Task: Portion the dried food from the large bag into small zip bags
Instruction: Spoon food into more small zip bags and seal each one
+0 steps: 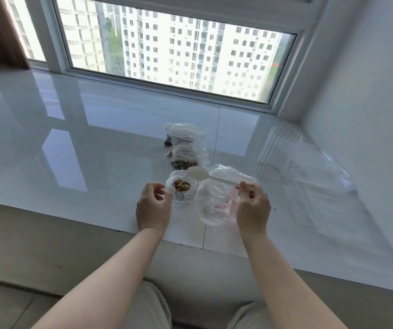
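spoon (196,174) white | dried food (180,185) tan-brown | zip bags (186,135) clear w/ red strip | sill (95,138) glossy white

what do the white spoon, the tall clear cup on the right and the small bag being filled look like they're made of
The white spoon looks like matte, slightly translucent plastic: pale, no metallic shine. The tall clear cup is fully see-through with a crisp rim; glass or hard plastic, cannot tell which. The small bag being filled looks like thin glossy plastic film: it crinkles and the brown food shows through.
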